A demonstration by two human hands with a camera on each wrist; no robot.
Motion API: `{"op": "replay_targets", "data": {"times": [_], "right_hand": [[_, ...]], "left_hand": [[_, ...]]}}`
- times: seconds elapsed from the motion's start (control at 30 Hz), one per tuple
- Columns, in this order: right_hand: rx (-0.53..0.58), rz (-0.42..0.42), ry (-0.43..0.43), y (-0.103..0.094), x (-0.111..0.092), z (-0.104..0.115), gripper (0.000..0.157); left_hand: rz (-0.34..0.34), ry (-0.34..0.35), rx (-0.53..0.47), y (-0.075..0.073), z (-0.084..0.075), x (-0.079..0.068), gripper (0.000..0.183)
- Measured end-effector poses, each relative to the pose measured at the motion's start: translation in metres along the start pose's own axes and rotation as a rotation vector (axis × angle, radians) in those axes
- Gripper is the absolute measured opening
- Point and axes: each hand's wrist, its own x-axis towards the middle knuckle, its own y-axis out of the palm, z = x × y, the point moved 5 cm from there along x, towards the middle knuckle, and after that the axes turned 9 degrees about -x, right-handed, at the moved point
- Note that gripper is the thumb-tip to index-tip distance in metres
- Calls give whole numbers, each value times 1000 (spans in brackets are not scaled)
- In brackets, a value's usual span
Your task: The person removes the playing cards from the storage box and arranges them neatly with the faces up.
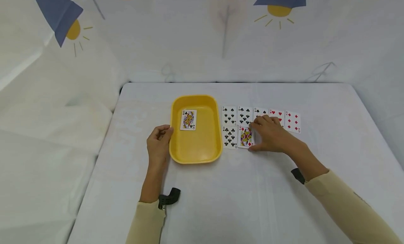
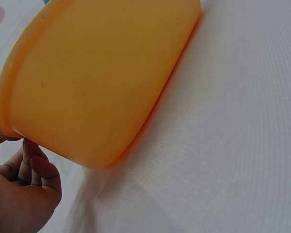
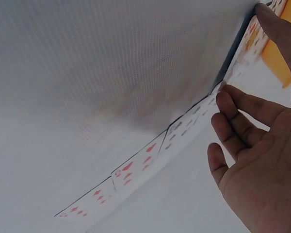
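A yellow tray (image 1: 195, 159) rests on the table, with a queen of clubs (image 1: 188, 120) face up inside it. At its left rim my left hand (image 1: 159, 142) pinches the edge, fingers curled beneath the lip in the left wrist view. My right hand (image 1: 273, 135) spans a small stack of cards topped by a diamond face card (image 1: 246, 136), thumb at its near corner and index finger at its far corner. In the right wrist view the stack shows a thick dark edge. Beside it on the left lies an eight of clubs (image 1: 229, 137).
Behind the stack runs a row of face-up cards: a seven of spades (image 1: 229, 115), a seven of clubs (image 1: 245, 116), a black six (image 1: 260, 111), a six of hearts (image 1: 276, 113) and a six of diamonds (image 1: 293, 122). A white sheet wall (image 1: 189, 54) stands beyond the table.
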Motion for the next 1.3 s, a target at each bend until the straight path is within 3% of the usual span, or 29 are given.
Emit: {"op": "replay_targets", "data": {"times": [0.4,0.7,0.97,1.3], "right_hand": [[7,9,20,-7,4,3,82],[69,-104,-24,-37,19,22,76],[88,-117,-79,-56,55,55,77],[0,-34,-163,-55,110,101,79]], "left_hand": [[20,27,-17,1,0,0,31],[17,26,-12,0,2,2,32],[20,27,-7,0,1,0,30],[22,21,-9,3,1,-3,31]]}}
